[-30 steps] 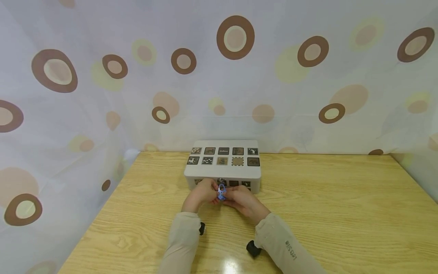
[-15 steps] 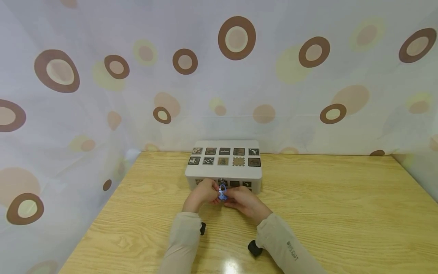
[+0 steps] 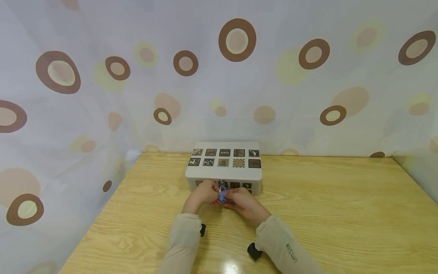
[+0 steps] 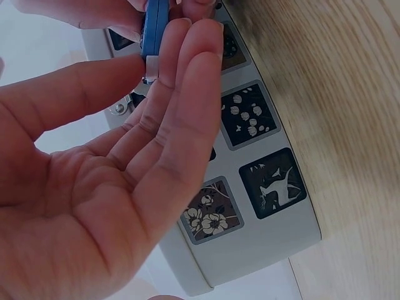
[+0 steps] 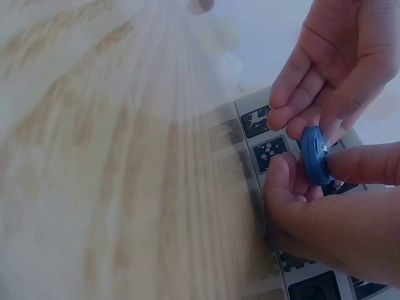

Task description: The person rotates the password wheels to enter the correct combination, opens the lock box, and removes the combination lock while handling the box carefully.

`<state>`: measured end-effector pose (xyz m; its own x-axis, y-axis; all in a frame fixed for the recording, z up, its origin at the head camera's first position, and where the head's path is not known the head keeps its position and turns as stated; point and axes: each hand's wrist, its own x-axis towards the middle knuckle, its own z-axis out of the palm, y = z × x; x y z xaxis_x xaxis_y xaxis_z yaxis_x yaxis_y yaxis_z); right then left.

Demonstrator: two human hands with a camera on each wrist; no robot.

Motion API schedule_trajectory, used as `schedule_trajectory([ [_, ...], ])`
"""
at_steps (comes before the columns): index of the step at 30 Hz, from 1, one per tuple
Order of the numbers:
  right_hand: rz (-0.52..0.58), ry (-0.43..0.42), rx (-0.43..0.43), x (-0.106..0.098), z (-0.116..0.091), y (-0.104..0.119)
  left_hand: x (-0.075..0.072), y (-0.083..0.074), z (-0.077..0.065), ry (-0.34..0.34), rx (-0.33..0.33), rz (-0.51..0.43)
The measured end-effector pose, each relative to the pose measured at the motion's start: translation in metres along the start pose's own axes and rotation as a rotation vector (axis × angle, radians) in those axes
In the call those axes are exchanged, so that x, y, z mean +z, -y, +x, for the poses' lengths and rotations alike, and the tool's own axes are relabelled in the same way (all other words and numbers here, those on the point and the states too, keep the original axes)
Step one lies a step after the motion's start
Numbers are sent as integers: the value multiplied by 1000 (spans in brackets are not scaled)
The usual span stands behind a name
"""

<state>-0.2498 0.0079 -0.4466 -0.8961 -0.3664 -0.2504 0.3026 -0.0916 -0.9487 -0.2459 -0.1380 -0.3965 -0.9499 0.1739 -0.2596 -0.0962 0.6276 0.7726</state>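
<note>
A small blue padlock (image 3: pixel 222 195) is between my two hands, in front of the metal clasp (image 3: pixel 222 182) of a white box (image 3: pixel 224 174). My left hand (image 3: pixel 204 193) pinches the padlock from the left; in the left wrist view, its thumb and fingertips meet at the silver end of the blue padlock (image 4: pixel 154 28). From the right, my right hand (image 3: pixel 244 201) grips the padlock body, thumb on one face and curled fingers behind, as the right wrist view shows with the padlock (image 5: pixel 315 156) edge-on. The shackle loop points up toward the clasp. Fingers partly hide the box front.
The box has dark square animal and flower pictures on its lid and front, and its lid is down. It stands near the back edge of a wooden table (image 3: pixel 325 213), close to a wall covering (image 3: pixel 205 95) with brown circles.
The padlock's tilt shifts slightly between the fingers. Both hands keep their hold and stay in front of the clasp; the head view shifts a little.
</note>
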Motion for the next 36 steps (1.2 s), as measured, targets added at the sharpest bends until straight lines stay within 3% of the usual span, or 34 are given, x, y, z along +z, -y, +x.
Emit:
schedule_trajectory([
  [8, 14, -15, 3, 1, -2, 0, 1, 2, 0, -9, -5, 14],
  [24, 57, 65, -14, -2, -6, 1, 1, 1, -4, -10, -4, 14],
  [36, 49, -44, 43, -4, 1, 2, 0, -1, 0, -2, 4, 20],
])
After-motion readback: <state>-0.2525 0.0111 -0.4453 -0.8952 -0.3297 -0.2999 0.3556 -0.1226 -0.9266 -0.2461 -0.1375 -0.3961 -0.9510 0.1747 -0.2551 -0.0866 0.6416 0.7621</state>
